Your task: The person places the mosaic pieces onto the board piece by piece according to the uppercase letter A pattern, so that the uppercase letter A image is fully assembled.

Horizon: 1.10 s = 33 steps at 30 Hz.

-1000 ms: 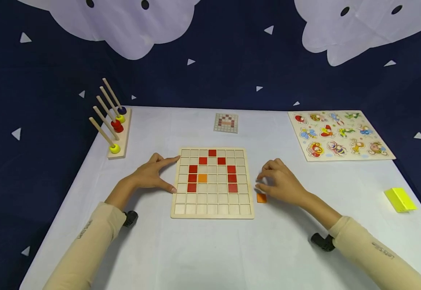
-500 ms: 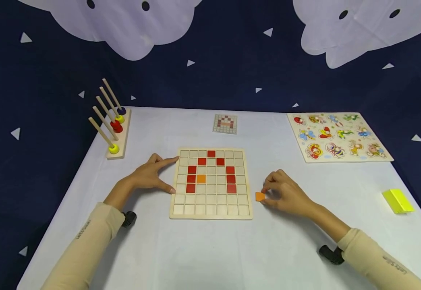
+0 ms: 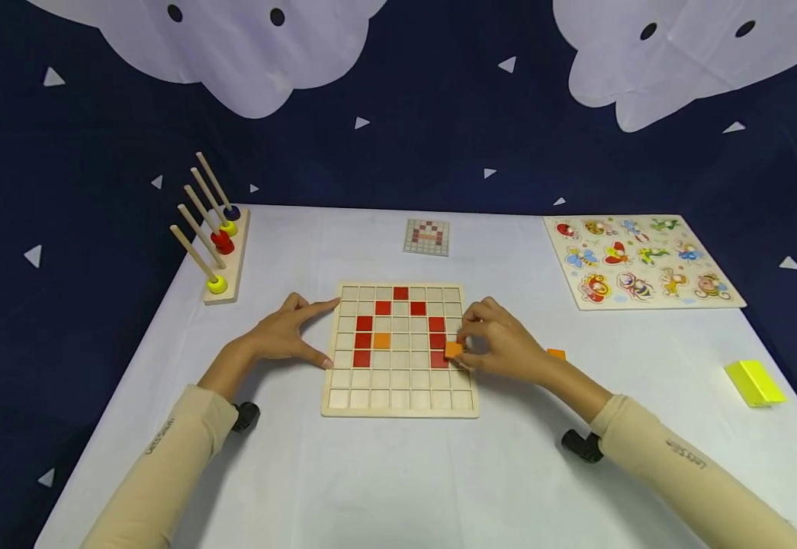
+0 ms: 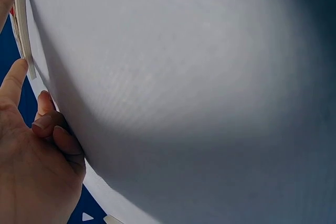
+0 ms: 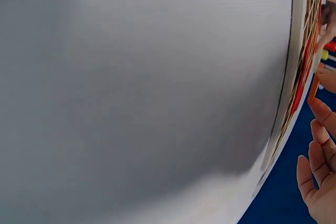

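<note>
A wooden grid board (image 3: 400, 398) lies flat in mid-table, with red square tiles (image 3: 364, 341) in several cells and one orange tile (image 3: 380, 341) beside the left red column. My left hand (image 3: 284, 332) rests at the board's left edge, thumb and forefinger spread and touching the frame. In the left wrist view, that hand's (image 4: 39, 150) other fingers are curled. Thumb and fingers of my right hand (image 3: 501, 343) pinch an orange square tile (image 3: 452, 350) over the right red column. The right wrist view shows this held tile (image 5: 314, 87) tilted on edge between the fingertips.
Another orange tile (image 3: 556, 354) lies partly hidden behind the right wrist. Beyond the board is a small pattern card (image 3: 427, 237). A peg stand with beads (image 3: 232, 263) stands at left, an insect puzzle board (image 3: 645, 259) at back right, a yellow block (image 3: 755, 383) at right.
My right hand has taken hold of an orange tile from the table right of the board and carried it left over the board. The left hand stays in place.
</note>
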Tool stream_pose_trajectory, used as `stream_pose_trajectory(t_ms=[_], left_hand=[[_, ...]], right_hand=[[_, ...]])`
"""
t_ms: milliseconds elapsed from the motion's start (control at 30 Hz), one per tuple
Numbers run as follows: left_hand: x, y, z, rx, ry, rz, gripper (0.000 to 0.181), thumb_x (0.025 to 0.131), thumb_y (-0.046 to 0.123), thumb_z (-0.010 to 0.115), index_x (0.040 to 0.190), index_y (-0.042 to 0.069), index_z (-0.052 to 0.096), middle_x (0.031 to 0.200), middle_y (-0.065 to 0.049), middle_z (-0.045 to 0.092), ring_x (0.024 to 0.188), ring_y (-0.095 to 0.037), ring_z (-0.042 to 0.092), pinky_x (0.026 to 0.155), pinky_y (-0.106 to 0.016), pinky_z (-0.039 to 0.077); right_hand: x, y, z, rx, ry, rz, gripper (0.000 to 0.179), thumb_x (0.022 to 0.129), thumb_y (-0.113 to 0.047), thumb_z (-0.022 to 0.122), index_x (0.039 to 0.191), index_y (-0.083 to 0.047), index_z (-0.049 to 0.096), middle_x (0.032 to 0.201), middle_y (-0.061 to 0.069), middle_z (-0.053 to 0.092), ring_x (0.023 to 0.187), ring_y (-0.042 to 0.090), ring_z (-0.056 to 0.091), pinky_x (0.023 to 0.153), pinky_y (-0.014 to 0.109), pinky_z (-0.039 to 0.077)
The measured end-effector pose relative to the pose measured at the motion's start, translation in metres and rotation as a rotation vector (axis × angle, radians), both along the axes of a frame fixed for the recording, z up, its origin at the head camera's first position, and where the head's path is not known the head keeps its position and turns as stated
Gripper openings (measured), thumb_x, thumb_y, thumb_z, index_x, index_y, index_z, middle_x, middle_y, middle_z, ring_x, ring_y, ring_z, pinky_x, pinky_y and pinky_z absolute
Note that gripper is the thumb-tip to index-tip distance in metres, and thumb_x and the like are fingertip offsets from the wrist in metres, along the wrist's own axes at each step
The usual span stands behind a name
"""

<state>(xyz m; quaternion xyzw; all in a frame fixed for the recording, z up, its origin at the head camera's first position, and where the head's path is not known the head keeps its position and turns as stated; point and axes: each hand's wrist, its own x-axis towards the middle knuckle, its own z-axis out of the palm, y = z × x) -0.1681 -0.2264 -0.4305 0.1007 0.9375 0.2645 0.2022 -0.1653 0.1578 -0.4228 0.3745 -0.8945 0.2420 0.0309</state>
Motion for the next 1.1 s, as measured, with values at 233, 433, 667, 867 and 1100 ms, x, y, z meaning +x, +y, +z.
stream_pose_trajectory(t_ms=[233, 433, 667, 867, 1100], left_hand=[[0.001, 0.000, 0.000, 0.000, 0.007, -0.001, 0.113, 0.060, 0.052, 0.091, 0.155, 0.030, 0.035, 0.110, -0.009, 0.036, 0.095, -0.024, 0.044, 0.078, -0.035, 0.038], [0.001, -0.001, -0.002, -0.003, 0.011, -0.001, 0.113, 0.059, 0.053, 0.091, 0.155, 0.030, 0.035, 0.109, -0.008, 0.036, 0.094, -0.023, 0.044, 0.077, -0.034, 0.038], [-0.001, 0.000, -0.001, -0.008, 0.021, -0.015, 0.114, 0.059, 0.055, 0.091, 0.155, 0.031, 0.035, 0.110, -0.008, 0.036, 0.094, -0.023, 0.044, 0.076, -0.034, 0.039], [-0.002, 0.001, 0.001, -0.015, 0.027, -0.014, 0.114, 0.059, 0.054, 0.091, 0.155, 0.031, 0.035, 0.110, -0.008, 0.036, 0.094, -0.023, 0.044, 0.077, -0.034, 0.038], [-0.001, 0.000, -0.001, -0.015, 0.013, -0.012, 0.114, 0.060, 0.054, 0.091, 0.155, 0.031, 0.034, 0.110, -0.008, 0.036, 0.094, -0.024, 0.044, 0.076, -0.034, 0.038]], right_hand=[[-0.009, -0.037, 0.001, 0.024, -0.004, 0.032, 0.017, 0.078, -0.020, 0.082, 0.086, -0.007, 0.076, 0.097, 0.003, 0.059, 0.094, 0.019, 0.044, 0.088, 0.038, 0.042], [-0.014, -0.062, -0.002, 0.041, 0.047, 0.051, 0.018, 0.079, -0.021, 0.083, 0.085, -0.006, 0.076, 0.095, 0.005, 0.059, 0.094, 0.022, 0.047, 0.088, 0.039, 0.044], [-0.015, -0.075, -0.006, 0.048, -0.005, 0.019, 0.015, 0.080, -0.021, 0.082, 0.084, -0.009, 0.075, 0.095, 0.005, 0.060, 0.093, 0.022, 0.047, 0.082, 0.038, 0.044], [-0.017, -0.080, -0.004, 0.062, -0.055, -0.010, 0.011, 0.081, -0.020, 0.082, 0.082, -0.012, 0.075, 0.095, 0.006, 0.061, 0.091, 0.023, 0.046, 0.080, 0.037, 0.042], [-0.009, -0.068, 0.004, 0.103, -0.057, -0.020, 0.026, 0.080, -0.028, 0.083, 0.100, -0.012, 0.077, 0.104, 0.006, 0.060, 0.097, 0.022, 0.044, 0.084, 0.039, 0.040]])
